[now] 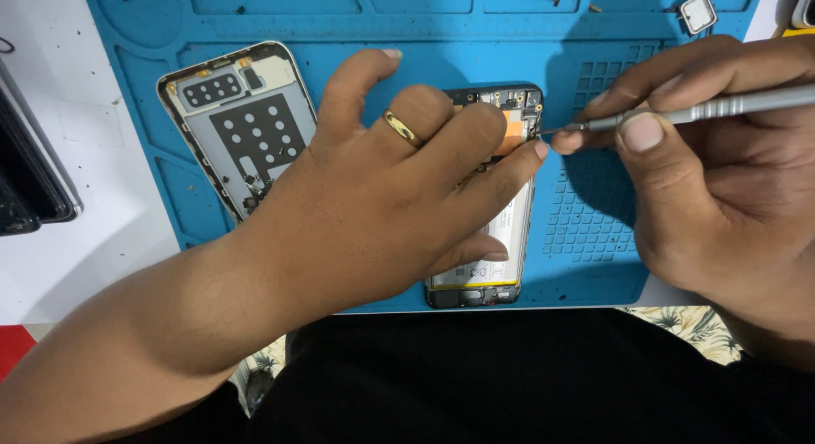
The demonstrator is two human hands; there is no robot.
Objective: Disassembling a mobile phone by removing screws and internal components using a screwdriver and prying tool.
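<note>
An opened phone [509, 232] lies on a blue repair mat [594, 266], its battery and circuit board exposed. My left hand [399, 189], with a gold ring on one finger, presses down flat on the phone and covers most of it. My right hand [713, 164] holds a grey metal screwdriver [705, 111] like a pen. Its thin tip touches the phone's upper right edge, next to my left fingertip.
The phone's removed back cover [242, 126] lies inside-up at the mat's left. A small square white part [699, 12] rests at the mat's top right. A dark device [30, 181] sits on the white table at far left. The mat's right side has a grid of small compartments [590, 215].
</note>
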